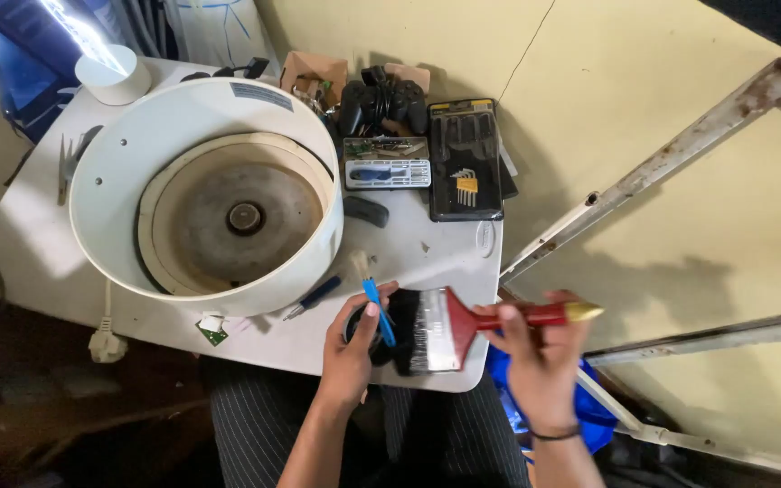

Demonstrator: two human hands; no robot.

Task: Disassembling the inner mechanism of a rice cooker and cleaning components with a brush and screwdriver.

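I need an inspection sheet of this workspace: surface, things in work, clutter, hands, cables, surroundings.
Surface: small white table, crowded, some marks.
Things in work: red-handled flat paintbrush, bristles against a small dark round part; large white round housing with a dusty disc inside.
Clutter: black game controller, hex key set, blue-handled screwdriver, pliers.
Hands: left hand holds the dark part and a blue tool; right hand grips the brush handle.
Cables: white plug hangs off the table edge.
Surroundings: yellowish wall, rusty metal frame.
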